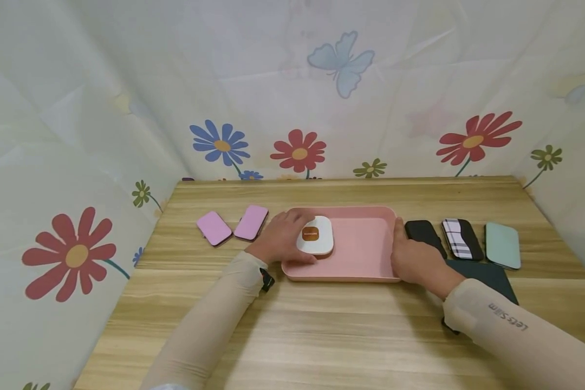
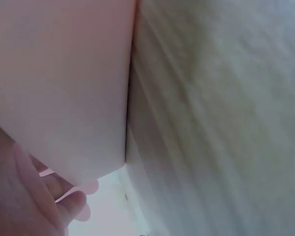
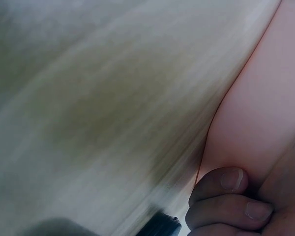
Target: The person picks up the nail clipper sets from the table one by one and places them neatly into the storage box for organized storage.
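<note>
A pink tray [image 1: 363,246] lies on the wooden table. At its left end sits a white rounded-square case [image 1: 322,244] with a brown label. My left hand [image 1: 285,238] reaches over the tray's left rim and holds this case, thumb at the near side and fingers at the far side. My right hand [image 1: 419,260] holds the tray's right end, with one finger lying along the rim. In the right wrist view, its curled fingers [image 3: 226,209] lie by the tray's outer wall [image 3: 265,108]. The left wrist view shows the tray's outer wall [image 2: 73,83] close up, hiding the case.
Two pink cases [image 1: 214,228] lie left of the tray. To its right are a black case [image 1: 425,235], a plaid-and-black case [image 1: 460,238] and a mint green case [image 1: 502,245]. A dark flat sheet [image 1: 487,276] lies nearer, partly behind the right forearm. A flowered curtain [image 1: 297,97] surrounds the table.
</note>
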Action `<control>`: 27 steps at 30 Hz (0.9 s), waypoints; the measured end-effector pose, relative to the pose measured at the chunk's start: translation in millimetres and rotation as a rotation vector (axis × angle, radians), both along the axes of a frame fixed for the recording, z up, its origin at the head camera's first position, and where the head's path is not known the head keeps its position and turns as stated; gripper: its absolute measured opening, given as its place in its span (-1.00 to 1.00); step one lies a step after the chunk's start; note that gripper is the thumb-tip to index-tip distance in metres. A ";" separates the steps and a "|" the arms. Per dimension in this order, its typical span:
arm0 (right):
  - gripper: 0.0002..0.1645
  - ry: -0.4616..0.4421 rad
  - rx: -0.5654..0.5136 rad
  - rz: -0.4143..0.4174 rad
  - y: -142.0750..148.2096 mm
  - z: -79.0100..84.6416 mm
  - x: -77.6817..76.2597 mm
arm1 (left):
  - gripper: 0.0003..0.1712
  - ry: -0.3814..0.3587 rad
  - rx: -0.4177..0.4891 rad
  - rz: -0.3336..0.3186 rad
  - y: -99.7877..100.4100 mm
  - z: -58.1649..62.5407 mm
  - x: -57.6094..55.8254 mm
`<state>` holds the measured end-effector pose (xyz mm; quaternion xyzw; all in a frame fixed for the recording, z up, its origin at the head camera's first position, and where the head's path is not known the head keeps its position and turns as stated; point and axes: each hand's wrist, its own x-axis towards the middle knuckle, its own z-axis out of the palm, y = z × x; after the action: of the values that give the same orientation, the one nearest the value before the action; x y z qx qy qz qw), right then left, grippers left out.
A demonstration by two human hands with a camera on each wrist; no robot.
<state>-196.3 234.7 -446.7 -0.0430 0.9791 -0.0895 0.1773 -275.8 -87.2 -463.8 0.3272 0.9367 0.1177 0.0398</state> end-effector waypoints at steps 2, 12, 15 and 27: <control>-0.12 -0.008 -0.001 -0.004 0.5 -0.4 0.1 | 0.15 -0.002 -0.012 -0.005 -0.4 0.5 1.1; -0.08 -0.025 -0.025 -0.010 2.8 0.2 0.8 | -0.01 -0.037 -0.027 0.031 0.8 3.9 3.8; -0.08 -0.028 -0.029 -0.012 2.8 -0.5 0.8 | 0.01 -0.051 -0.024 0.054 1.3 4.2 4.9; -0.07 -0.032 -0.037 -0.011 3.0 -3.9 -2.2 | 0.13 -0.066 -0.006 0.095 -0.4 0.0 3.4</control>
<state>-198.5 237.7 -450.6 -0.0395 0.9746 -0.1093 0.1915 -272.4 -87.6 -463.8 0.2783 0.9497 0.1273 0.0661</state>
